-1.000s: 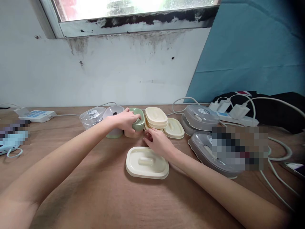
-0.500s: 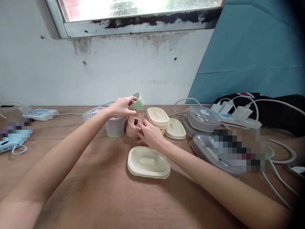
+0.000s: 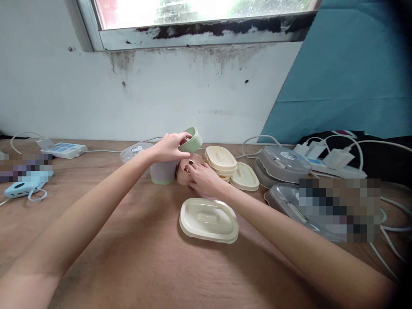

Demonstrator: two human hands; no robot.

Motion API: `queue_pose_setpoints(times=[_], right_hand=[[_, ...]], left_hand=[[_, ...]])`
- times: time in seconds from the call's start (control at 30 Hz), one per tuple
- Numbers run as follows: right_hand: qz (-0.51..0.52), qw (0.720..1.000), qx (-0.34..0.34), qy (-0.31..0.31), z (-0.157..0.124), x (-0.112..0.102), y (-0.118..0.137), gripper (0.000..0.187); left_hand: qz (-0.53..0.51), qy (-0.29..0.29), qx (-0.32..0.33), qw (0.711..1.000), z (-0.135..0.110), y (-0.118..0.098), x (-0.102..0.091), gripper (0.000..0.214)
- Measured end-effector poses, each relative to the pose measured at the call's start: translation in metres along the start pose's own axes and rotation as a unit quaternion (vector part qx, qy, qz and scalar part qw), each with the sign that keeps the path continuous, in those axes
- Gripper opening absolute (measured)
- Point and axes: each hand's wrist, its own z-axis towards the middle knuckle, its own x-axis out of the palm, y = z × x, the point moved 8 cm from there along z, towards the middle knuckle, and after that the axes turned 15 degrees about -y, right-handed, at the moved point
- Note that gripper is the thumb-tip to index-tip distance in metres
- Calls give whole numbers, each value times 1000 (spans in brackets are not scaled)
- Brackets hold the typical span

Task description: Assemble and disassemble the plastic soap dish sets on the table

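Note:
My left hand pinches a small green container and holds it tilted in the air above a pink container. My right hand rests its fingers on the pink container's top and front, which stands on the wooden table. A pale lilac container with a green base stands just left of the pink one. A cream oval lid lies flat on the table in front of my right hand.
A stack of cream lids and one loose cream lid lie to the right. Grey lidded trays sit further right beside a power strip with white cables. A clear lid, a white device and a blue gadget lie left.
My left hand lifted the green container off the pink one and holds it raised. My right hand moved from the table onto the pink container. The view shifted slightly.

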Motion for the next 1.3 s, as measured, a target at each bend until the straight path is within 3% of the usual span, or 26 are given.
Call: queue_pose_setpoints(times=[0.3,0.47,0.97,1.1,1.3], right_hand=[[44,999,-4,4,9,-15,-3,32],[70,997,6,7,10,-14,-6,38],[111,993,22,-16,2,-8,-7,44],[108,992,54,-40,-13,-16,-11,54],[112,986,111,-52,-56,-38,-24,36]], left_hand=[[-4,2,-5,1000,-3,-3,-6,44],[5,5,5,1000,-4,-5,-5,44],[98,64,51,992,-2,-2,23,50],[134,96,69,984,-2,-1,35,51],[176,164,123,963,-7,-10,60,34]])
